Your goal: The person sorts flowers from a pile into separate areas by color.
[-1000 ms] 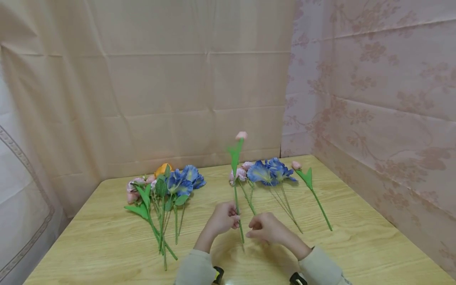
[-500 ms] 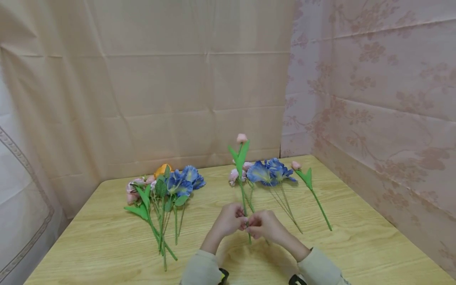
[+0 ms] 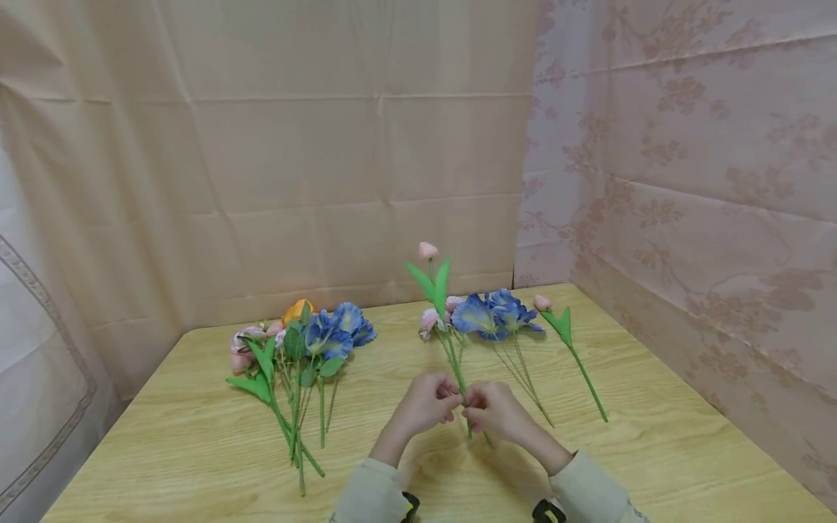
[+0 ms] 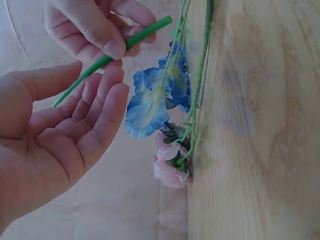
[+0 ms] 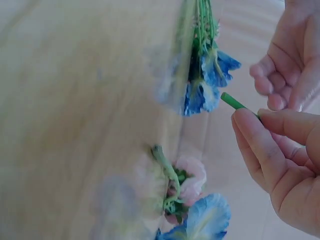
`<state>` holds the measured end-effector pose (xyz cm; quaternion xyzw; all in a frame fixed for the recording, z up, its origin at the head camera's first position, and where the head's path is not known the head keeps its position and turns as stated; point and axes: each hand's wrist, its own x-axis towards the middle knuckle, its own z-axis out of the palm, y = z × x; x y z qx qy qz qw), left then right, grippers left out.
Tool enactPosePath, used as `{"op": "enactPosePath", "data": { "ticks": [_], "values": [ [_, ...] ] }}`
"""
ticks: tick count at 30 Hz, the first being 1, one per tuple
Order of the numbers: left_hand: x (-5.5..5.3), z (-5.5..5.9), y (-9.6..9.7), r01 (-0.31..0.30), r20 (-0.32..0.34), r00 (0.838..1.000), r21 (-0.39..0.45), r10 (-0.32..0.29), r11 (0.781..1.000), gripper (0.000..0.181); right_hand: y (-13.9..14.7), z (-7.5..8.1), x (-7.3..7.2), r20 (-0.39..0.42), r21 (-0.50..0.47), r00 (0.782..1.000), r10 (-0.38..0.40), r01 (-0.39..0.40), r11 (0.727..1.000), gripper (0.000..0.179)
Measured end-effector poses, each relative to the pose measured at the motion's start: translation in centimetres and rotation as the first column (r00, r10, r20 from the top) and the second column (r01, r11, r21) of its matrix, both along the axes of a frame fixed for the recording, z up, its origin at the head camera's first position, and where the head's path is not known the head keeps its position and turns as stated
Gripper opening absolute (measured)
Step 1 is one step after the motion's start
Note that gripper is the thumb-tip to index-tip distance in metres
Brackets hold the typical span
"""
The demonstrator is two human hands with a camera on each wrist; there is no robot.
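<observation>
A pink tulip (image 3: 428, 250) with two long green leaves is held up over the table, its head leaning a little left. My right hand (image 3: 498, 412) pinches its green stem low down, between thumb and fingertips; the right wrist view shows the cut stem end (image 5: 231, 100) poking out past the fingers. Beside it, my left hand (image 3: 425, 403) has loosened, thumb and fingers apart, with the stem (image 4: 92, 67) passing by its fingers in the left wrist view. Behind the tulip lie pink flowers (image 3: 429, 322), partly hidden by its leaves.
On the wooden table (image 3: 196, 428), blue flowers (image 3: 497, 316) lie right of the hands, and another pink tulip (image 3: 567, 334) farther right. At left is a mixed bunch with blue blooms (image 3: 330, 341) and an orange flower (image 3: 298, 311). Curtains (image 3: 327, 160) hang behind.
A second ago my left hand held the tulip's stem and the right was apart from it. The right hand has since taken the stem, the left has let go, and the tulip head tips left.
</observation>
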<state>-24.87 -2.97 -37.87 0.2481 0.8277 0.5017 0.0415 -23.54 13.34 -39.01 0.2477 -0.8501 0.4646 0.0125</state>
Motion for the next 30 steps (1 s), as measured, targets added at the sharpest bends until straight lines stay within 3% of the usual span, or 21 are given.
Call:
{"op": "enactPosePath", "data": {
  "ticks": [12, 19, 22, 30],
  "values": [
    [-0.1, -0.2, -0.2, 0.046, 0.008, 0.999, -0.037, -0.046, 0.998, 0.008, 2.5, 0.4, -0.7, -0.014, 0.031, 0.982, -0.189, 0.190, 0.981, 0.008],
    [0.0, -0.3, -0.4, 0.031, 0.019, 0.999, -0.049, -0.031, 0.998, 0.009, 4.3, 0.8, -0.8, -0.009, 0.116, 0.926, -0.377, 0.376, 0.919, 0.021],
    [0.1, -0.2, -0.5, 0.036, 0.027, 0.999, -0.052, -0.035, 0.998, 0.009, 5.4, 0.8, -0.8, -0.011, 0.153, 0.909, -0.418, 0.414, 0.897, 0.016],
    [0.3, -0.2, -0.7, 0.056, 0.047, 0.997, -0.059, -0.053, 0.997, 0.010, 8.7, 1.0, -1.1, -0.051, 0.278, 0.897, -0.439, 0.435, 0.856, 0.007]
  ]
}}
